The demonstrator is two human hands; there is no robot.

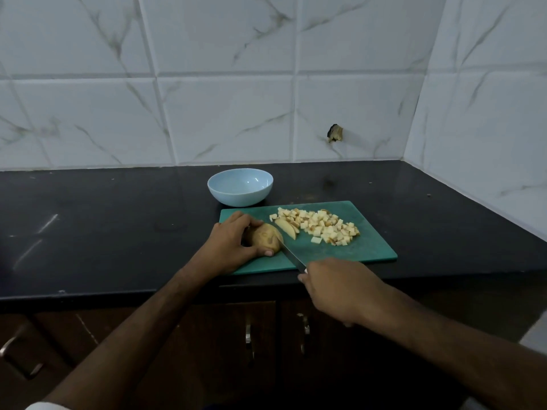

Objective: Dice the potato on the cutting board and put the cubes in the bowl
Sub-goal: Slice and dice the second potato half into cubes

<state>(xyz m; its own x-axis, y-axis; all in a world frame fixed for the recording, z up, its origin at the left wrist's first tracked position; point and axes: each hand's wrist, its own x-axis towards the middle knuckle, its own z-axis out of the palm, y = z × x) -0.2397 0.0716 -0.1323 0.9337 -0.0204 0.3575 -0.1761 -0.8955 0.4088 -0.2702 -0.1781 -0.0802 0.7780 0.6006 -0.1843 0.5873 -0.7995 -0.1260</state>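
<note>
The potato (264, 237) is gripped on the cutting board (367, 247) by the left hand (233, 242); the knife (291, 255) is held in the right hand (340, 287). Even slices are best cut with fingertips kept curled back. The cubes (322, 227) lie beside it; the bowl (240, 187) holds none.

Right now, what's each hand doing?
Left hand: holds the potato on the cutting board.
Right hand: grips the knife.
</note>
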